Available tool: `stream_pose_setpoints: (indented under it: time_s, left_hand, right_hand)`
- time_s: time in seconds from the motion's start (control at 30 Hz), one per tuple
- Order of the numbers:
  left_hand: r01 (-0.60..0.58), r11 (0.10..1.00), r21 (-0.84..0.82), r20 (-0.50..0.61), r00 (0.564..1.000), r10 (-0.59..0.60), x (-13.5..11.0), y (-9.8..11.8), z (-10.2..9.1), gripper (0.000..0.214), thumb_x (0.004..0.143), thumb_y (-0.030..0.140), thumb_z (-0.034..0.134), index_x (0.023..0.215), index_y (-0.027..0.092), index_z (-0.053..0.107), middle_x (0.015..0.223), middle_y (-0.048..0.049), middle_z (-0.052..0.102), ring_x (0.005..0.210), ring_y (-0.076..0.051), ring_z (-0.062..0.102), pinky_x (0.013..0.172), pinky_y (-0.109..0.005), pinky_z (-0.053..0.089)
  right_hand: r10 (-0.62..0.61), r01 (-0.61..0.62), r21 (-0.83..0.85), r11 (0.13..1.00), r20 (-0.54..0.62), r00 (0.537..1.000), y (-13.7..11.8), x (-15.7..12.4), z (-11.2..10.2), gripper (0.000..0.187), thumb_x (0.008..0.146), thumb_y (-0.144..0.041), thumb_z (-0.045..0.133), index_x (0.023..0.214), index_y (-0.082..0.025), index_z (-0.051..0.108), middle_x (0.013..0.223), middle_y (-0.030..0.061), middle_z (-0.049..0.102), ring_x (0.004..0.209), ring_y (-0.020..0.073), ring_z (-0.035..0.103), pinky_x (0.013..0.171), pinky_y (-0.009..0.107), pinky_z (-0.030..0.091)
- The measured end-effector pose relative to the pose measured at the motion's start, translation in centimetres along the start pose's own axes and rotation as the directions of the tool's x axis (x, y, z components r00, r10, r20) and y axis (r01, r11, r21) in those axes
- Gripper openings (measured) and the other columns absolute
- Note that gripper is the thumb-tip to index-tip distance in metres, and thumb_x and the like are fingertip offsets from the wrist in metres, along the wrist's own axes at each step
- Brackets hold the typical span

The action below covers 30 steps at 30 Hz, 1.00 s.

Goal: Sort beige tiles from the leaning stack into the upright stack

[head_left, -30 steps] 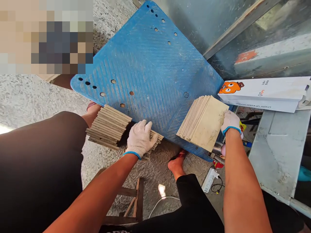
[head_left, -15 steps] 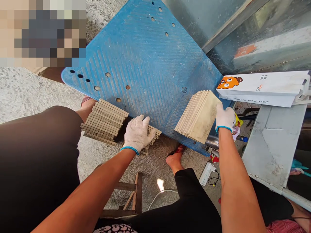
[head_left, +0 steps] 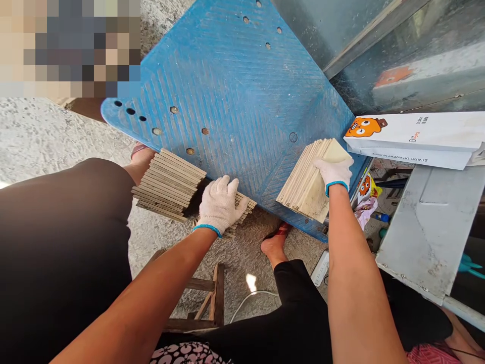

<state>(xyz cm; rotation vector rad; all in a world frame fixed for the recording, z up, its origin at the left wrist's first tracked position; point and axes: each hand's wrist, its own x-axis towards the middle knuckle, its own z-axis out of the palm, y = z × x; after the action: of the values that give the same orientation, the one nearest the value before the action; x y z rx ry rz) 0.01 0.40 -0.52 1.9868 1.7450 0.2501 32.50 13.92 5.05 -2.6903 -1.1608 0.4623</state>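
My left hand [head_left: 220, 205], in a white knit glove with a blue cuff, lies with fingers outstretched over a small stack of thin pale boards [head_left: 248, 203] at the near edge of the blue ribbed platform [head_left: 242, 106]. Left of it is a fanned, larger stack of similar boards [head_left: 170, 184], reaching out past the platform edge. My right hand [head_left: 335, 173], gloved alike, rests on the face of the outermost board of a leaning stack of thin boards [head_left: 301, 177] on the platform's right side. Its thumb points left; the fingertips are partly hidden.
A white paper bag with an orange cartoon [head_left: 413, 139] lies at the right, beside a grey metal surface [head_left: 428, 217]. A wooden stool [head_left: 215, 296] and a power strip [head_left: 320, 268] are on the floor below. Another person's dark-clothed leg [head_left: 71, 222] is at the left.
My right hand has moved left from the right edge of the leaning stack onto its outer face. My left hand stays on the small stack. The view has shifted slightly.
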Motion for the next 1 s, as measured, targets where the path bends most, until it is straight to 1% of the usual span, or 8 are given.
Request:
stream_pose_setpoints:
  time_s: [0.17,0.3,0.47,0.63,0.77,0.83,0.9,1.0]
  left_hand:
    - [0.000,1.000,-0.008,-0.002,1.000,0.000,-0.1,-0.1,0.4,0.058,0.094,0.046,0.053,0.139,0.009,0.056,0.144,-0.0232,0.053,0.135,-0.039,0.049,0.114,-0.054,0.036]
    - [-0.010,1.000,0.004,-0.022,1.000,0.010,-0.1,-0.1,0.5,0.057,0.094,0.046,0.052,0.137,0.009,0.057,0.142,-0.0226,0.054,0.133,-0.039,0.051,0.113,-0.053,0.036]
    - [-0.013,1.000,0.010,-0.024,1.000,0.013,-0.2,-0.2,0.6,0.058,0.094,0.046,0.052,0.138,0.009,0.056,0.143,-0.0233,0.054,0.134,-0.039,0.050,0.114,-0.053,0.036]
    - [-0.019,1.000,-0.007,-0.029,0.999,0.018,-0.2,-0.3,0.8,0.058,0.095,0.046,0.052,0.139,0.010,0.055,0.145,-0.0234,0.052,0.136,-0.040,0.048,0.114,-0.053,0.035]
    - [-0.003,1.000,-0.024,0.004,1.000,0.003,-0.1,-0.2,0.5,0.060,0.095,0.048,0.052,0.142,0.010,0.053,0.147,-0.0235,0.050,0.137,-0.041,0.047,0.114,-0.054,0.034]
    - [0.003,1.000,-0.030,0.031,1.000,-0.002,0.0,-0.1,0.1,0.062,0.095,0.048,0.050,0.144,0.009,0.052,0.149,-0.0244,0.049,0.137,-0.041,0.046,0.114,-0.054,0.033]
    - [-0.008,0.999,-0.034,0.061,0.998,0.010,0.1,0.0,-0.3,0.065,0.096,0.048,0.048,0.147,0.007,0.049,0.150,-0.0255,0.047,0.139,-0.042,0.044,0.115,-0.054,0.032]
    - [-0.044,0.999,-0.032,0.079,0.996,0.046,-0.2,0.1,-1.5,0.070,0.097,0.047,0.050,0.151,0.003,0.044,0.155,-0.0284,0.040,0.145,-0.043,0.036,0.117,-0.054,0.030]
  right_hand:
    - [0.056,-0.058,-0.047,0.997,-0.042,0.998,-0.6,-0.6,-0.2,0.086,0.057,-0.055,0.085,0.121,-0.008,0.050,0.121,0.0298,0.060,0.127,0.0364,0.051,0.104,0.052,0.041]
    - [0.014,-0.015,-0.022,1.000,-0.037,0.999,-1.2,-1.3,-0.8,0.087,0.057,-0.051,0.085,0.127,-0.012,0.051,0.114,0.0247,0.063,0.123,0.0388,0.057,0.107,0.053,0.043]
    - [0.002,-0.003,-0.012,1.000,-0.080,0.997,-1.9,-2.1,-1.4,0.097,0.054,-0.050,0.087,0.137,-0.018,0.047,0.121,0.0190,0.064,0.122,0.0353,0.061,0.107,0.050,0.049]
    - [-0.044,0.056,0.101,0.993,-0.122,0.992,-2.5,-4.1,-2.8,0.075,0.069,-0.046,0.079,0.133,-0.020,0.050,0.133,0.0172,0.061,0.121,0.0284,0.061,0.102,0.044,0.053]
    - [-0.082,0.111,0.329,0.938,-0.102,0.991,-3.0,-9.0,-4.9,0.047,0.078,-0.035,0.068,0.121,-0.022,0.056,0.130,0.0099,0.064,0.110,0.0212,0.065,0.094,0.038,0.057]
    - [-0.066,0.014,0.505,0.863,0.086,0.994,-3.7,-12.7,-6.5,0.033,0.080,-0.031,0.062,0.111,-0.022,0.059,0.117,0.0058,0.068,0.096,0.0179,0.068,0.084,0.034,0.060]
    - [-0.136,-0.087,0.611,0.787,0.310,0.941,-5.0,-16.9,-8.8,0.027,0.078,-0.031,0.063,0.103,-0.021,0.060,0.105,0.0035,0.068,0.086,0.0161,0.067,0.075,0.031,0.060]
    - [-0.314,-0.019,0.646,0.763,0.395,0.864,-7.9,-24.0,-13.8,0.039,0.082,-0.033,0.069,0.119,-0.022,0.063,0.098,0.0023,0.069,0.084,0.0158,0.067,0.077,0.031,0.061]
